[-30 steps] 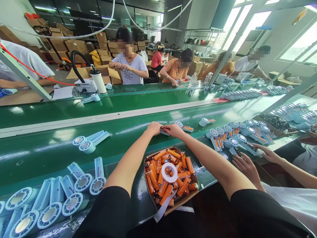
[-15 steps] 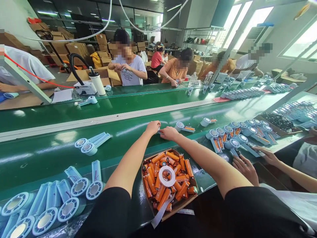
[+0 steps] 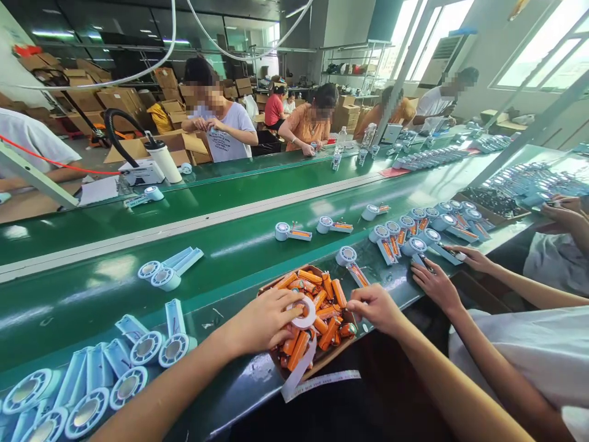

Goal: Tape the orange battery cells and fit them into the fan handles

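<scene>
Fingers of my left hand (image 3: 269, 319) lie partly curled over the left side of a roll of white tape (image 3: 312, 312); I cannot tell whether they grip it or only rest on it. My right hand (image 3: 380, 312) is well apart from the left, by the right side of the cardboard box (image 3: 338, 352), its thumb and forefinger drawn close together, and whether anything is pinched between them is hidden from me. Both hands are at the box, off every blue unit, so I judge this a pause between one unit and another.

The tape sits on top of the orange cells (image 3: 298, 351) that fill the box. Its loose end (image 3: 302, 368) trails over the near side, meeting a printed strip (image 3: 327, 379) there.

Just beyond the box, on the green table (image 3: 239, 276), one blue unit (image 3: 346, 256) lies with orange in its handle. Farther out, three more (image 3: 282, 231) (image 3: 324, 224) (image 3: 370, 212) lie apart from one another, also showing orange. To the left, a pair of blue units (image 3: 166, 278) shows none, nor does the cluster at the near left (image 3: 87, 413).

To the right, a neighbour's hands (image 3: 437, 285) (image 3: 476, 259) work beside a crowded group of units (image 3: 416, 245). On the far side, a person in a white shirt (image 3: 227, 138) stands near a white canister (image 3: 166, 162).
</scene>
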